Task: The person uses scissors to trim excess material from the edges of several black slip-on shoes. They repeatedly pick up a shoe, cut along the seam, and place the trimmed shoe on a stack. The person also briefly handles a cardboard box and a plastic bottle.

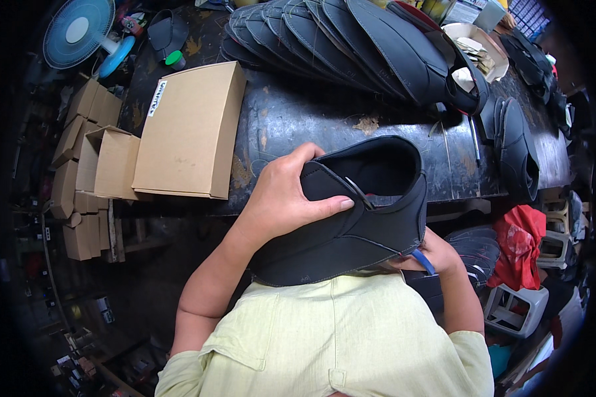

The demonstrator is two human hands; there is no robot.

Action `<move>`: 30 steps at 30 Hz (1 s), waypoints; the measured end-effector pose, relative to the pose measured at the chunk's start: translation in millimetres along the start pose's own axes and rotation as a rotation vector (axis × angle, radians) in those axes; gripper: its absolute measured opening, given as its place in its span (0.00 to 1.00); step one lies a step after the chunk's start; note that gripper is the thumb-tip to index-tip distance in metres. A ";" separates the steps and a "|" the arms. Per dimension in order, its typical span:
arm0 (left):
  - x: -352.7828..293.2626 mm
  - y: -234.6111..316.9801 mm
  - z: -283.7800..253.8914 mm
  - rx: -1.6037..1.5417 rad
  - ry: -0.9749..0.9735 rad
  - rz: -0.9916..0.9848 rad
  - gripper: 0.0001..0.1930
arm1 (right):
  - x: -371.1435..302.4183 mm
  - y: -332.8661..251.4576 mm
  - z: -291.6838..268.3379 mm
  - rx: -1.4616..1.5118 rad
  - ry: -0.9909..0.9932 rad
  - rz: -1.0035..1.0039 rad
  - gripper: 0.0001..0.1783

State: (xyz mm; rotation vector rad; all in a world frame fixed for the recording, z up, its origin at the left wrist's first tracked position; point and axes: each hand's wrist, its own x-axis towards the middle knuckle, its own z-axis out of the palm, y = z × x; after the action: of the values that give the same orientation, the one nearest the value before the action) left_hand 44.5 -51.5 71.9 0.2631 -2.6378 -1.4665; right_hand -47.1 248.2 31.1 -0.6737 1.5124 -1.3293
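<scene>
A black stitched shoe upper (371, 228) is held up in front of my body, tilted, with its dark collar opening facing up. My left hand (285, 192) grips it at the throat, the thumb lying on the outside and the fingers behind the edge. Low at the upper's right side is my right hand (437, 251), its fingers closed and partly hidden under the shoe upper. A narrow blue thing (424, 262) sticks out by these fingers; its kind is too hidden to tell. A bit of reddish thread shows at the lower seam near it.
On the dark worn table (278, 119) stand a brown cardboard box (189, 132) and a long row of black uppers (351, 53). More uppers (516, 145) lie at the right. A blue fan (79, 33) is far left. Plastic stools (516, 308) and a red cloth (520, 245) are below right.
</scene>
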 end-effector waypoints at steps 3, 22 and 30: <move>1.0 -0.4 0.3 -0.006 0.000 0.013 0.33 | -1.8 0.7 -3.3 0.019 -0.033 0.062 0.20; -2.9 -2.0 1.7 0.027 0.091 0.071 0.33 | -4.4 5.9 -0.3 0.053 -0.078 0.085 0.15; -2.2 -1.4 2.1 -0.005 0.053 0.052 0.33 | -6.4 1.3 -11.8 -0.007 -0.089 0.113 0.15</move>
State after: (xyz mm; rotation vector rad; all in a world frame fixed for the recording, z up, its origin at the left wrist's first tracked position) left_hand 46.4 -50.0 69.6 0.2279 -2.5793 -1.4292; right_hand -55.2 259.0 30.9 -0.6339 1.4625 -1.1949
